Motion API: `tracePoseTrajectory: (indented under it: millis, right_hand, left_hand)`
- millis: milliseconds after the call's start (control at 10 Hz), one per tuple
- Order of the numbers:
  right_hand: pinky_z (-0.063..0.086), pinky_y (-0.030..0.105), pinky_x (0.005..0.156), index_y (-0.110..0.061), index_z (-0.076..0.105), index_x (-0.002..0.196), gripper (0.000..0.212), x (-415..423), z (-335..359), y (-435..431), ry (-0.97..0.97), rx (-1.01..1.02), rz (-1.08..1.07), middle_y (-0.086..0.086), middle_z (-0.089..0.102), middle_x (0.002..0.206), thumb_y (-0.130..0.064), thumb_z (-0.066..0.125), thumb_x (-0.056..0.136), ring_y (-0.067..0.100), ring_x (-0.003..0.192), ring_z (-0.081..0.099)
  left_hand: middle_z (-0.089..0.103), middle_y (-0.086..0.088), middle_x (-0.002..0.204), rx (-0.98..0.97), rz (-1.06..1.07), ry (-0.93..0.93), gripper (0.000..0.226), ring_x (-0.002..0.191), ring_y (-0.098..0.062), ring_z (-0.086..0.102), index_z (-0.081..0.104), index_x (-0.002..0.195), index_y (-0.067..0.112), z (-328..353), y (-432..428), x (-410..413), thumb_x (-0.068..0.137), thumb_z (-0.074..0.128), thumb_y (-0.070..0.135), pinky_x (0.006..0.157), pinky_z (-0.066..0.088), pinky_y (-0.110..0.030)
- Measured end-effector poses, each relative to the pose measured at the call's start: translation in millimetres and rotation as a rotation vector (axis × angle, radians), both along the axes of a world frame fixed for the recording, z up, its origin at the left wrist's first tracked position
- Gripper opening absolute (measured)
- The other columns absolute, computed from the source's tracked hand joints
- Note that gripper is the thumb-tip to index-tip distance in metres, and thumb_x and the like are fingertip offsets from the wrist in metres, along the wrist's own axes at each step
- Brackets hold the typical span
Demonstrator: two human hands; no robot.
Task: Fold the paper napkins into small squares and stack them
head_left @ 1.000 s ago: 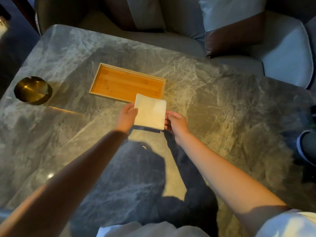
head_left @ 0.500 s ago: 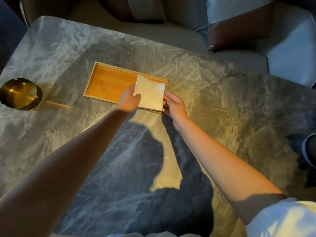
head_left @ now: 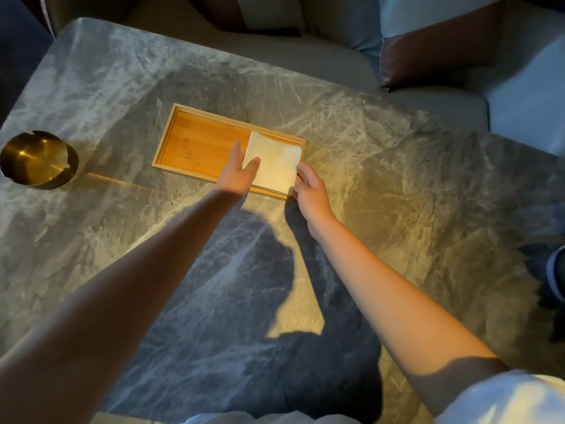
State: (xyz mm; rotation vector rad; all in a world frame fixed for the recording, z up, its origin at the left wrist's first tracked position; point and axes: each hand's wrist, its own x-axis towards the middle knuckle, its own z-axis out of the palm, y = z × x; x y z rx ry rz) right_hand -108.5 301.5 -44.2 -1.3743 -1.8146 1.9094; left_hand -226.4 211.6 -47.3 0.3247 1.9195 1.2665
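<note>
A stack of white folded napkins (head_left: pixel 275 162), square in shape, sits at the right end of a shallow wooden tray (head_left: pixel 195 142) on the grey marble table (head_left: pixel 397 185). My left hand (head_left: pixel 237 171) holds the stack's left edge, thumb lying on top. My right hand (head_left: pixel 308 188) pinches its right edge near the front corner. Whether the stack rests fully on the tray floor I cannot tell.
A round brass ashtray (head_left: pixel 38 160) stands at the table's left edge. Grey sofa seats with a brown cushion (head_left: pixel 434 47) lie beyond the far edge. A dark shoe (head_left: pixel 553 270) shows at the right.
Both hands have carried the napkin stack away from me, from above the table in front of the tray to the tray's right end.
</note>
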Motion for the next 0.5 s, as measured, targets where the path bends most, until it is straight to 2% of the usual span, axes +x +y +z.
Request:
tracePoseTrajectory:
  millis: [100,200,300,400,500]
  right_hand:
    - [0.034,0.039,0.114,-0.008,0.042,0.141,0.046,3.6,-1.7,-5.1,-0.015,0.032,-0.001,0.008,0.046,0.146,0.002,0.033,0.097,0.019,0.133,0.043]
    - [0.044,0.014,0.095,-0.009,0.049,0.134,0.042,8.8,-0.5,-7.7,0.021,0.024,0.009,-0.001,0.055,0.133,0.003,0.035,0.096,0.002,0.117,0.053]
    - [0.041,0.0,0.073,-0.016,0.053,0.129,0.04,12.9,1.9,-7.8,0.029,0.023,0.02,-0.016,0.058,0.111,0.001,0.036,0.097,-0.017,0.092,0.053]
    - [0.037,-0.004,0.077,-0.011,0.047,0.136,0.035,15.9,0.6,-5.9,0.006,0.077,0.071,-0.018,0.055,0.113,-0.013,0.038,0.102,-0.024,0.092,0.051]
    - [0.034,0.02,0.106,-0.005,0.038,0.141,0.042,16.5,15.3,-8.9,-0.031,0.151,0.107,0.009,0.046,0.143,-0.024,0.035,0.104,0.007,0.125,0.046]
  left_hand:
    - [0.033,-0.01,0.152,0.003,-0.025,0.006,0.064,0.136,-0.026,0.037,0.003,0.149,0.01,-0.1,1.0,1.7,0.1,0.04,0.024,0.114,0.029,-0.047]
    - [0.027,-0.012,0.155,-0.002,-0.02,0.023,0.065,0.139,-0.026,0.031,0.003,0.15,0.01,-3.3,2.4,3.0,0.099,0.041,0.025,0.116,0.026,-0.046]
    - [0.019,-0.015,0.157,-0.043,-0.022,0.085,0.066,0.144,-0.026,0.02,0.005,0.149,0.007,-2.6,0.4,4.7,0.098,0.043,0.024,0.118,0.02,-0.044]
    - [0.023,-0.021,0.154,-0.13,-0.045,0.238,0.064,0.142,-0.033,0.021,0.014,0.147,0.003,-6.4,-3.8,1.6,0.097,0.046,0.026,0.116,0.022,-0.049]
    - [0.019,-0.016,0.156,-0.263,-0.09,0.496,0.067,0.144,-0.035,0.015,0.015,0.148,0.007,5.9,-7.7,2.1,0.095,0.047,0.032,0.117,0.013,-0.055]
